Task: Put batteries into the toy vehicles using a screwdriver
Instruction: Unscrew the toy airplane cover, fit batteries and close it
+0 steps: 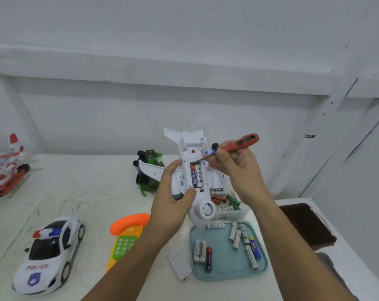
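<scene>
My left hand holds a white toy airplane belly-up above the table. Its battery bay is uncovered, with two batteries seated in it. My right hand grips a red-handled screwdriver, whose dark tip touches the top end of the bay. A white battery cover lies on the table below. Several loose batteries lie in a pale blue tray, and more fill a clear box behind the plane.
A white police car sits at the front left. An orange and yellow toy phone lies beside it. A red and white toy is at far left, a green camouflage vehicle behind the plane, a brown mat at right.
</scene>
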A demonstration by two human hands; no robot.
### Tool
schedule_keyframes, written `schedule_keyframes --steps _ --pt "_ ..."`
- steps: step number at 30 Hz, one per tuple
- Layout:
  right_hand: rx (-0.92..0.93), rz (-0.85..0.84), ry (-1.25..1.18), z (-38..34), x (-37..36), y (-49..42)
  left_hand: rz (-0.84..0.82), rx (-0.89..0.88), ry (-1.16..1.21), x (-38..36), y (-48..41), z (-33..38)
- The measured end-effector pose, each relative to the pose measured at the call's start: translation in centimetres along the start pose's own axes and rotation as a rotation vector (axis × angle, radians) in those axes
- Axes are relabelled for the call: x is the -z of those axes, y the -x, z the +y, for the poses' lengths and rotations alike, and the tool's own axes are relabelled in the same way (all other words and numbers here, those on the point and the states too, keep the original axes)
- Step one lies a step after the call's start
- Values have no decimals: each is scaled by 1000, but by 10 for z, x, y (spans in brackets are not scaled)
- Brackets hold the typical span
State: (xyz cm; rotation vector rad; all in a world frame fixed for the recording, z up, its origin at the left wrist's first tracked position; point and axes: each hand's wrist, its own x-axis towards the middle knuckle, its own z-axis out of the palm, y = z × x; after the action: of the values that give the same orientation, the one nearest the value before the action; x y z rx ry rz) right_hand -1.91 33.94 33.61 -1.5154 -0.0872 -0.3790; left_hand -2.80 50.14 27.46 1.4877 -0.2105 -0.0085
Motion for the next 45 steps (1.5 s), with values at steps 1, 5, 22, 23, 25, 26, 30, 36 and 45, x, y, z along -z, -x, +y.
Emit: schedule_keyframes --steps 1,5,22,23,25,26,30,36,45 --pt "-4 -8 7 2 4 -4 5 -3 -14 -4 -4 -1" --pt "-17 -44 17 7 17 -21 37 -5 -60 -19 -15 -4" --pt "-77 -161 -3 10 53 -59 41 6 -212 -53 -35 -3" --pt "-96 -167 -4 10 54 -61 35 -5 -226 -54 -36 -4" --pt "-128 -179 -11 14 59 -65 21 -14 -270 -56 -37 -4" --pt "-142 -182 -23 16 61 -66 14 -12 -298 -55 -37 -4" --pt "-200 -174 -86 22 71 -67 -2 -3 -377 -53 -41 -7" --pt "-222 -233 291 25 94 -58 23 2 -435 -47 -49 -12" --pt "-46 -2 -12 42 71 -8 76 55 -371 -44 -51 -23"
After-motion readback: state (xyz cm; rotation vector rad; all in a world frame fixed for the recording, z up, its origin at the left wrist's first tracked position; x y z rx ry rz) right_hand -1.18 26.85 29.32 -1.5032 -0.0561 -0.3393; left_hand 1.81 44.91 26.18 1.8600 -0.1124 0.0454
